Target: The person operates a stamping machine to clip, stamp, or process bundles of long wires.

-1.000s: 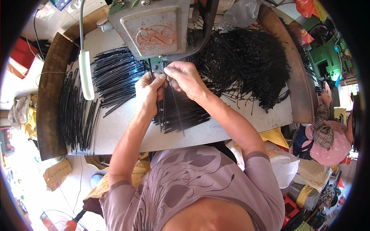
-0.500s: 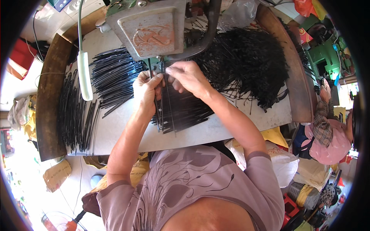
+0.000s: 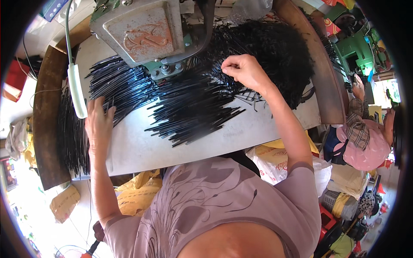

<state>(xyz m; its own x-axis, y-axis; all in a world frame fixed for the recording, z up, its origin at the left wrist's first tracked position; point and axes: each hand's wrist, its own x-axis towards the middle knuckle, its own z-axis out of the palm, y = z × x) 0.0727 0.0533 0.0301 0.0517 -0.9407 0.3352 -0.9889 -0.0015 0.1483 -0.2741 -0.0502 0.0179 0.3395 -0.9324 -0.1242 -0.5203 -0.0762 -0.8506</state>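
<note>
My left hand [image 3: 99, 122] lies over the left bundle of long thin black strips [image 3: 73, 133], fingers stretched out and apart. Beside it fans another bundle of black strips [image 3: 122, 84]. My right hand [image 3: 247, 73] is raised at the edge of a big tangled heap of black strips [image 3: 275, 56]. Its thumb and fingers are pinched together, and whatever may be between them is too small to make out. Between my hands, a loose stack of black strips [image 3: 193, 112] lies on the pale tabletop [image 3: 137, 150], below the machine head [image 3: 142, 36] with its worn grey cover.
A white tube lamp [image 3: 76, 90] hangs from a cable close to my left hand. Raised wooden boards edge the table at the left [image 3: 49, 124] and right [image 3: 329, 73]. A person in pink [image 3: 365, 146] sits at a green machine [image 3: 355, 53] on the far right.
My hands have parted from under the machine head: the left went left onto the strips, the right moved right to the heap. The strips they held upright no longer show there. The view has shifted slightly.
</note>
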